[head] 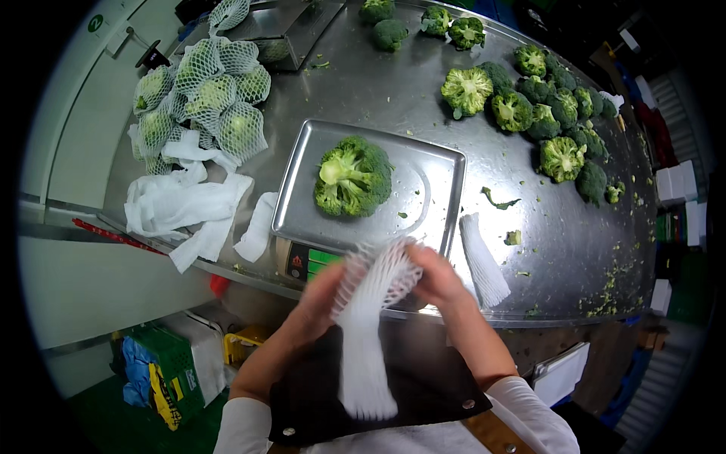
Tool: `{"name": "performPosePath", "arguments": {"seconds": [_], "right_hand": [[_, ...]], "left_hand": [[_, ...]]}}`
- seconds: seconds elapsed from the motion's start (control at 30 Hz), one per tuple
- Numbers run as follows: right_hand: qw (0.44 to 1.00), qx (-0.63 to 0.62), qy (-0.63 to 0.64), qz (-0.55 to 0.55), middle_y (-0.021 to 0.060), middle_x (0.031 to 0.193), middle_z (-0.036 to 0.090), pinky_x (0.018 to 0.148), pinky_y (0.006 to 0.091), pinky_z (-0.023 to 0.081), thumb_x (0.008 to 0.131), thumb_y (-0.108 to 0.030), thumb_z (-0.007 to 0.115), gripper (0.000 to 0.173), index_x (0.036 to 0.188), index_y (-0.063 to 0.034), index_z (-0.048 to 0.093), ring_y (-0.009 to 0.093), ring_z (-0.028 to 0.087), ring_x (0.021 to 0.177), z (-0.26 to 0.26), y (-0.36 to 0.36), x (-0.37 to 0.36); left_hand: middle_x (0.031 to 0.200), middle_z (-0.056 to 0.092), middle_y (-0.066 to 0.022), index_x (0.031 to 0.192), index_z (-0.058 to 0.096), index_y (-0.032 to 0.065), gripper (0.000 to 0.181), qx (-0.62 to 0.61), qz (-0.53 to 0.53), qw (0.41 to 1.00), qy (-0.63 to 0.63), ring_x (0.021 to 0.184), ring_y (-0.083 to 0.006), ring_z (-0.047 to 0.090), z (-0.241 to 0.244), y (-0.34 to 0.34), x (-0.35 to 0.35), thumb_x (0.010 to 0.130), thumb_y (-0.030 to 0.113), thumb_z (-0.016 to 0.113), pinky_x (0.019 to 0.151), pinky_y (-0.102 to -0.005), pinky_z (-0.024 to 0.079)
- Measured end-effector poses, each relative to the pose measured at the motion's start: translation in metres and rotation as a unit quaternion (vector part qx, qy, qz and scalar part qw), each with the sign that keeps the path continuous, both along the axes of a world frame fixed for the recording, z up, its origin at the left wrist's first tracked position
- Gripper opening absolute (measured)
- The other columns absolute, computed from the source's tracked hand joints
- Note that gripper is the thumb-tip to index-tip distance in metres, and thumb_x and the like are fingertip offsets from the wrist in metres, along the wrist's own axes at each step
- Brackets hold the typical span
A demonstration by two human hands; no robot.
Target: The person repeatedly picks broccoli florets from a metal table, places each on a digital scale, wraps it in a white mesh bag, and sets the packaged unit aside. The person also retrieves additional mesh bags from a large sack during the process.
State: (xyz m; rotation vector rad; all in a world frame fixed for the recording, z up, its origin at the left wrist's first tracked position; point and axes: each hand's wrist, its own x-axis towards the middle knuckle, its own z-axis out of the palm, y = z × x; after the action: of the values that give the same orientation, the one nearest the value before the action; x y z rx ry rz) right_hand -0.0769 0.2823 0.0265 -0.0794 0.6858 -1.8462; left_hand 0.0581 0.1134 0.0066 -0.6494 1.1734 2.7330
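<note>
Between my two hands a white foam net sleeve (368,323) is stretched wide at its top, while its lower end hangs in front of the dark apron. My left hand (324,292) grips one side of the mouth and my right hand (439,275) the other; both are somewhat blurred. Just beyond them a broccoli head (353,177) lies with its cut stem facing up and to the left on the steel pan (437,164) of a weighing scale. Part of the scale's green display (321,262) shows beside my left hand.
Netted broccoli heads (207,93) are piled at the left, above a heap of flat foam sleeves (187,204). Single sleeves lie beside the pan, one on its right (484,261). Several bare broccoli heads (544,108) and trimmings cover the right of the steel table (363,85). A steel box (289,34) stands behind.
</note>
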Motion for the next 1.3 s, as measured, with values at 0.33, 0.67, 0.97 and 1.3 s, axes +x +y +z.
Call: {"name": "performPosePath", "arguments": {"seconds": [0.33,0.67,0.97,1.3], "right_hand": [[0.825,0.291,0.425,-0.234,0.0046,0.097,0.061,0.071,0.023,0.046,0.087,-0.01,0.052,0.03,0.115,-0.0034,0.058,0.009,0.056,0.08,-0.008,-0.036,-0.034],[0.825,0.271,0.468,-0.165,0.0094,0.086,0.062,0.074,0.0278,0.045,0.091,-0.039,0.041,0.046,0.097,0.003,0.058,0.015,0.058,0.08,0.055,-0.071,-0.019],[0.947,0.14,0.273,0.096,0.0117,0.093,0.065,0.056,0.0218,0.053,0.091,-0.018,0.043,0.037,0.118,0.004,0.054,0.012,0.064,0.069,0.082,-0.067,-0.01],[0.949,-0.011,-0.26,-0.176,0.0126,0.1,0.064,0.076,0.0307,0.055,0.096,-0.028,0.043,0.037,0.114,0.0025,0.053,0.017,0.065,0.083,0.038,-0.1,-0.025]], "left_hand": [[0.088,0.062,-0.0059,0.11,0.058,-0.0027,0.041,-0.521,0.138,0.841,0.056,0.086,-0.0161,0.06,-0.001,-0.072,-0.054,0.072,-0.009,0.045,0.074,-0.0228,0.047],[0.102,0.061,-0.0097,0.12,0.049,0.0023,0.038,-0.09,0.032,0.993,0.072,0.092,-0.0187,0.06,-0.047,-0.13,-0.091,0.088,0.022,0.053,0.081,-0.0299,0.049],[0.124,0.05,-0.0118,0.129,0.042,0.0034,0.051,0.062,-0.152,0.985,-0.048,0.11,-0.0229,0.052,-0.009,-0.119,-0.012,0.084,0.019,0.06,0.099,-0.0368,0.039],[0.126,0.05,-0.0139,0.128,0.045,0.004,0.047,0.223,0.068,0.968,-0.088,0.113,-0.0258,0.05,-0.033,-0.121,-0.048,0.087,0.024,0.054,0.1,-0.0381,0.038]]}}
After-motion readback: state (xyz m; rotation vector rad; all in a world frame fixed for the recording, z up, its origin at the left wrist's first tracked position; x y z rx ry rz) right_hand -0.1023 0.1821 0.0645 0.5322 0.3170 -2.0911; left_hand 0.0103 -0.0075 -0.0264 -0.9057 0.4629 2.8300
